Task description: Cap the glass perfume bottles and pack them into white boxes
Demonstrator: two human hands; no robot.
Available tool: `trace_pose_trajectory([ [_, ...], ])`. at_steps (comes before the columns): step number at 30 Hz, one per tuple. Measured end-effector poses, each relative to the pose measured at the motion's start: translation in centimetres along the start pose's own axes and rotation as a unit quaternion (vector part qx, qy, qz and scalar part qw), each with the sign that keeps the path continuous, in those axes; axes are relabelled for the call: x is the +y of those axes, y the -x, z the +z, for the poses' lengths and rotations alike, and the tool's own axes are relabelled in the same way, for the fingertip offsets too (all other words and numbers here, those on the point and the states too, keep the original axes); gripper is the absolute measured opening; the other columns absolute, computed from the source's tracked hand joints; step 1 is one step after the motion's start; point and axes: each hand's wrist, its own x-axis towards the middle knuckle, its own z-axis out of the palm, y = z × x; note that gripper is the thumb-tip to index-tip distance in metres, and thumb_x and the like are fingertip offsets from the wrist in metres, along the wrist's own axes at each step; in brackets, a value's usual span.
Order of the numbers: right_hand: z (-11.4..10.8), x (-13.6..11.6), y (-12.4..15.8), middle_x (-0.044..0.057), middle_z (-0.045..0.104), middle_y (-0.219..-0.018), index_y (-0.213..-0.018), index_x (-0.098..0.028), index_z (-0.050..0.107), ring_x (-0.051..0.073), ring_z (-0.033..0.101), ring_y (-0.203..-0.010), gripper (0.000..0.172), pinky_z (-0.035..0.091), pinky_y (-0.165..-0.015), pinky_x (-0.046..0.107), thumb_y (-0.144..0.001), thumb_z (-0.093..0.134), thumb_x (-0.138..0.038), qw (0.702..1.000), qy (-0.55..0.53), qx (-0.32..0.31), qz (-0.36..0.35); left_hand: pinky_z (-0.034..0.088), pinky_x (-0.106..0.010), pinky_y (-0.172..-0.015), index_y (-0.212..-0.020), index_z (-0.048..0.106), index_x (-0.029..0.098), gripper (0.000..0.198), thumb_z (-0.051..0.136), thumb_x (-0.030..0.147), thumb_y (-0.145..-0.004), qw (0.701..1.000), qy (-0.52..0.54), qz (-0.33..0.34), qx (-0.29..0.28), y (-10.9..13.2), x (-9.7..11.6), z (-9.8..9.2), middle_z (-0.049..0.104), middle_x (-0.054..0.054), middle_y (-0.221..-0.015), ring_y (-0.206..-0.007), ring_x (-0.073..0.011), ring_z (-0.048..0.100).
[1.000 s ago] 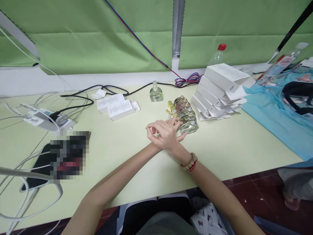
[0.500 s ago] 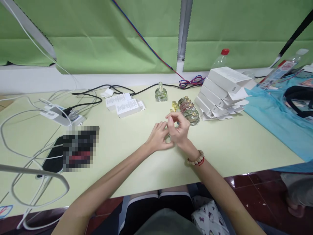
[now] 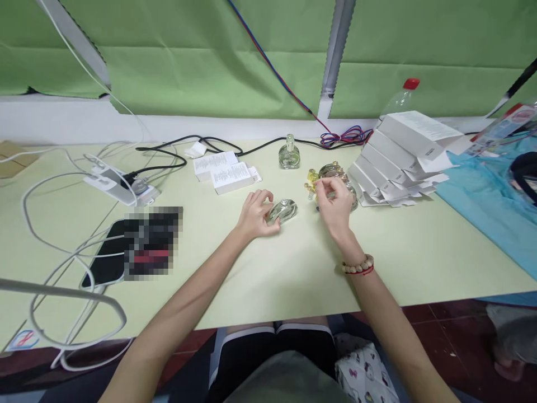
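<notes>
My left hand is closed around the left side of a clear glass perfume bottle on the table, its bare neck facing up. To the right, my right hand hovers with thumb and fingers pinched together; whatever is between them is too small to make out. Just beyond its fingertips lie several small yellow and clear caps. A row of similar glass bottles is partly hidden behind that hand. Farther back, one bottle with a tall clear cap stands upright by itself.
White cartons are stacked at the right, beside a blue plastic sheet. Two more white boxes lie at the back left. A phone, a power strip and looping white cables fill the left side. Black cable runs along the back.
My hands have parted. The right one has moved from over the bottle toward the small caps, while the left has shifted left with the bottle, which now shows more fully. The view has turned slightly.
</notes>
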Motion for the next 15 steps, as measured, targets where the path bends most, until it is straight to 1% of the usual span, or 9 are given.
trace_pose_trajectory([
  [2,0.4,0.4,0.4,0.004,0.065,-0.095,-0.085,-0.020,0.064,0.012,0.055,-0.058,0.018,0.045,-0.065,0.028,-0.079,0.049,-0.026,0.997,0.048,-0.062,0.011,0.037,-0.040,-0.073,-0.061,0.053,0.021,0.015,0.058,0.035,-0.061,0.999,-0.015,-0.020,0.024,0.0,0.0,0.2,0.053,-0.009,-0.094,-0.081,-0.0227,0.046],
  [3,0.6,0.5,0.6,0.004,0.065,-0.099,-0.088,-0.021,0.065,0.013,0.057,-0.060,0.019,0.045,-0.066,0.029,-0.078,0.050,-0.024,0.993,0.071,-0.091,0.013,0.037,-0.039,-0.074,-0.067,0.056,0.021,0.015,0.057,0.035,-0.062,0.999,-0.020,-0.026,0.031,0.0,0.0,0.3,0.053,-0.010,-0.096,-0.083,-0.0231,0.047],
  [5,1.0,0.8,1.1,0.003,0.066,-0.106,-0.093,-0.023,0.066,0.017,0.062,-0.073,0.024,0.046,-0.070,0.031,-0.076,0.051,-0.019,0.984,0.110,-0.137,0.012,0.038,-0.039,-0.076,-0.082,0.059,0.020,0.021,0.055,0.033,-0.065,0.999,-0.021,-0.032,0.036,0.0,0.3,0.4,0.053,-0.010,-0.099,-0.086,-0.0235,0.048],
  [7,1.2,1.0,1.5,0.004,0.066,-0.109,-0.099,-0.023,0.066,0.021,0.062,-0.088,0.030,0.046,-0.075,0.033,-0.075,0.050,-0.016,0.975,0.146,-0.166,0.013,0.038,-0.038,-0.079,-0.096,0.057,0.019,0.030,0.052,0.030,-0.069,0.999,-0.012,-0.037,0.037,-0.1,0.6,0.4,0.053,-0.010,-0.100,-0.091,-0.0236,0.049],
  [8,1.3,1.0,1.6,0.005,0.066,-0.110,-0.101,-0.023,0.066,0.023,0.062,-0.093,0.033,0.046,-0.076,0.034,-0.074,0.049,-0.015,0.970,0.164,-0.177,0.017,0.039,-0.037,-0.080,-0.100,0.055,0.019,0.032,0.050,0.029,-0.070,0.999,-0.005,-0.039,0.035,-0.1,0.7,0.3,0.053,-0.010,-0.101,-0.093,-0.0235,0.049],
  [11,1.2,1.2,1.6,0.007,0.067,-0.109,-0.107,-0.021,0.065,0.026,0.062,-0.095,0.037,0.046,-0.076,0.037,-0.075,0.048,-0.013,0.955,0.210,-0.209,0.029,0.039,-0.035,-0.083,-0.103,0.052,0.019,0.030,0.048,0.029,-0.075,0.999,0.011,-0.047,0.023,-0.2,0.8,0.2,0.054,-0.009,-0.101,-0.094,-0.0223,0.049],
  [15,1.2,1.4,1.6,0.007,0.067,-0.109,-0.107,-0.023,0.065,0.027,0.062,-0.094,0.038,0.046,-0.074,0.037,-0.075,0.048,-0.012,0.946,0.232,-0.224,0.024,0.039,-0.034,-0.083,-0.098,0.052,0.020,0.025,0.044,0.038,-0.084,0.998,0.031,-0.048,0.015,-0.3,0.7,0.3,0.054,-0.008,-0.097,-0.092,-0.0206,0.048],
])
